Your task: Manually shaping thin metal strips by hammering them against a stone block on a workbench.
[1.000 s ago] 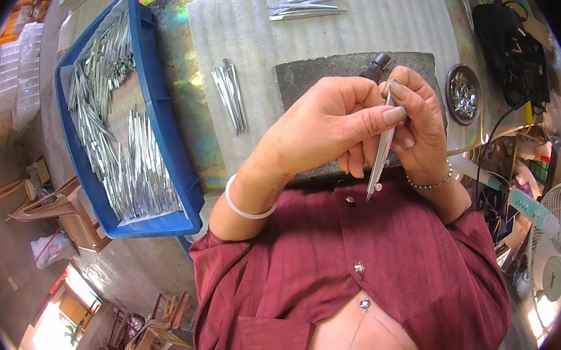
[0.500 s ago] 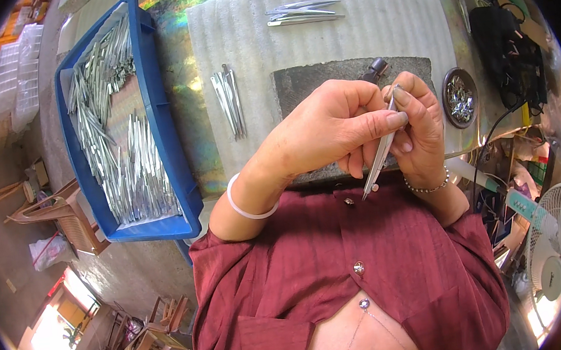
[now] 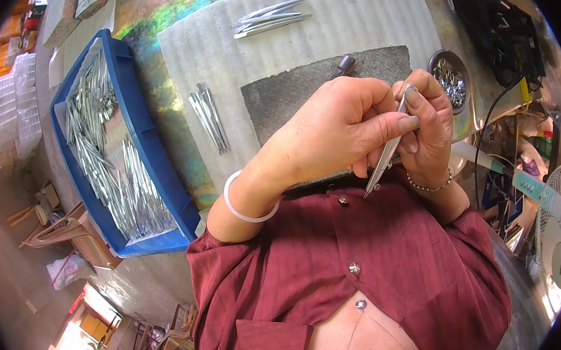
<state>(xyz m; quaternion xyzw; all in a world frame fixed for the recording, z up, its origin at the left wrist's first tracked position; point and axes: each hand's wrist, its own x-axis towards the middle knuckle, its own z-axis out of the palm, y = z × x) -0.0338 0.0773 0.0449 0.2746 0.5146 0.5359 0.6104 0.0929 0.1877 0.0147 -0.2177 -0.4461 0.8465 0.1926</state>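
In front of my chest, my left hand [image 3: 343, 126] and my right hand [image 3: 430, 118] come together on slim, pointed silver metal strips [image 3: 384, 159]. Thumb and fingers of my left hand pinch them along their length, while my right fingers grip the upper end. The pointed end slants down toward my shirt. How many strips are held, and whether they are joined, I cannot tell. Just beyond my hands lies a dark rough pad [image 3: 280, 98], with a dark rounded tool end [image 3: 345, 64] on it, partly hidden. A round dish [image 3: 435, 61] of small shiny metal parts stands beside my right hand.
A white foam sheet [image 3: 210, 58] covers part of the table. On it lie a far bundle of metal strips [image 3: 270, 19] and a left bundle [image 3: 208, 121]. A blue tray [image 3: 150, 133] holds many more at left. Black bag-like item [image 3: 491, 30] and fan [image 3: 560, 244] are at right.
The view has shifted, so the table things sit further left in it. Both hands keep the same grip on the metal strips, with hardly any movement between them.
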